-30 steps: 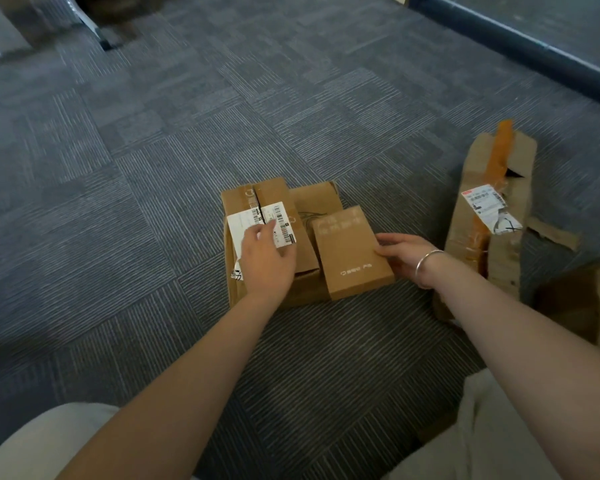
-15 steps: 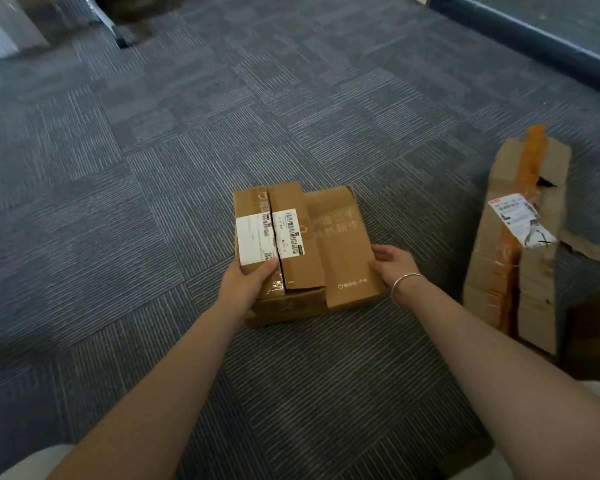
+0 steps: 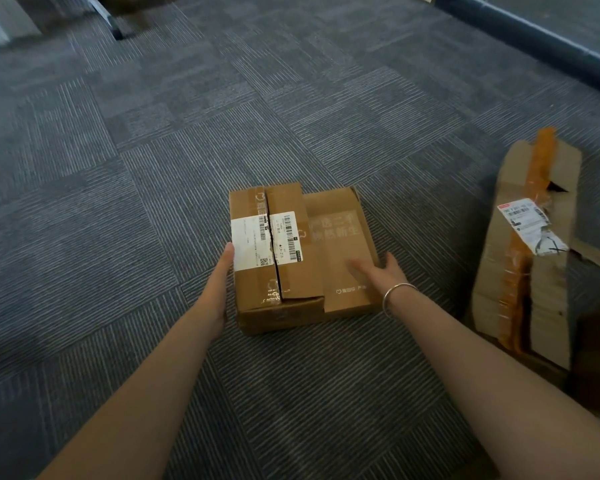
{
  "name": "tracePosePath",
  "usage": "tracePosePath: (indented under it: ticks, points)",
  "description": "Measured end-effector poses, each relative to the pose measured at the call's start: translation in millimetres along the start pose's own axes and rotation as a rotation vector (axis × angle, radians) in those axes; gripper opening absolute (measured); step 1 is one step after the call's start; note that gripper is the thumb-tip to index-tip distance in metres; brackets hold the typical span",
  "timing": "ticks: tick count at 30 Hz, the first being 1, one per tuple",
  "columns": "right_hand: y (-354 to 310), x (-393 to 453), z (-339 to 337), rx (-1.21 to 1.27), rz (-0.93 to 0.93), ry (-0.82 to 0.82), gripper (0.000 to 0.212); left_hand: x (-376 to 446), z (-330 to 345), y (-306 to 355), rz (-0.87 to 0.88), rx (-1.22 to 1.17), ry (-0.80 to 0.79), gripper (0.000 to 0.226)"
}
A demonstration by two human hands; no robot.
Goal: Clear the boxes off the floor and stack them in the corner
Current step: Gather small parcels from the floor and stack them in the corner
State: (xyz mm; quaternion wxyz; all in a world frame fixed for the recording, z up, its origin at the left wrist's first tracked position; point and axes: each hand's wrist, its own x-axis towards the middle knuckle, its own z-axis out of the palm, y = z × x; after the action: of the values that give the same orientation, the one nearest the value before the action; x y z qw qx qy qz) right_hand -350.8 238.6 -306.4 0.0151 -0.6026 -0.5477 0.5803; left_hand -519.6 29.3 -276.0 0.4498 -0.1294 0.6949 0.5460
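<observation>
The left hand (image 3: 219, 282) and right hand (image 3: 383, 271) are flanking the stacked boxes (image 3: 302, 258) on the carpet floor (image 3: 187, 133). Both are pressing flat, fingers extended, probably bracing the pile for lifting.

small brown cardboard box (image 3: 340, 247) atop larger labelled cardboard box (image 3: 274, 265) | flattened torn cardboard box (image 3: 527, 251) well right | all on grey carpet floor (image 3: 222, 116)

Brown labelled box (image 3: 284, 244) flat on carpet, thin printed box (image 3: 343, 244) lying atop its right half; torn orange-taped box (image 3: 534, 258) well right.
</observation>
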Motion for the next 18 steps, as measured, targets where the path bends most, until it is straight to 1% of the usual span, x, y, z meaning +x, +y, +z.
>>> tracePosePath:
  ticks: [1, 3, 4, 7, 11, 13, 15, 18]
  points:
    - [0.2, 0.9, -0.2, -0.003, 0.019, -0.020, 0.109, 2.9, -2.3, -0.9, -0.033, -0.037, -0.024, 0.102]
    - [0.6, 2.4, -0.5, -0.040, 0.027, -0.043, 0.112, 2.9, -2.9, 0.0, -0.068, -0.098, -0.086, 0.073]
    - [1.0, 3.1, -0.8, -0.055, 0.031, -0.056, 0.112, 4.2, -2.4, -1.4, -0.083, -0.112, -0.132, 0.065]
    - [0.1, 3.3, 0.4, -0.078, 0.030, -0.094, 0.113, 4.2, 0.9, -1.6, -0.096, -0.098, -0.166, 0.062]
    - [-4.8, 1.7, 2.1, -0.074, 0.035, -0.101, 0.110, 0.6, 3.3, 4.6, -0.142, -0.083, -0.145, 0.065]
    - [-8.8, -1.2, 3.4, -0.058, 0.022, -0.106, 0.114, 0.2, 3.2, 7.5, -0.139, -0.077, -0.139, 0.062]
    - [-16.4, -5.9, 3.7, -0.042, -0.008, -0.112, 0.119, -3.9, 3.2, 13.7, -0.126, -0.076, -0.119, 0.055]
    - [-34.9, -15.6, 0.0, -0.032, -0.045, -0.137, 0.120, -13.4, 3.4, 29.9, -0.088, -0.103, -0.129, 0.052]
